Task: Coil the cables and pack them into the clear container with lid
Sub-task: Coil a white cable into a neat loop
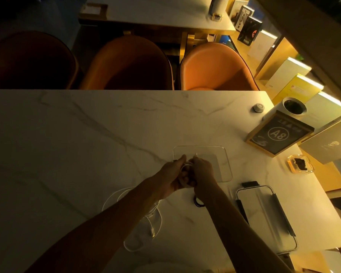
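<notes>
White cable: being wound between both hands above the near-left corner of the clear container. Left hand is curling round the small coil, keeping the loops together; right hand is pinching the free end, its plug tip pointing up and away. Coil's axis cannot be told.

Clear container: sitting open on the desk, ready for loading.

Lid: lying to the right, long axis running near-to-far.

Second white cable: sprawling loose under the left forearm.

Black cable: lying coiled beneath the right wrist.
</notes>
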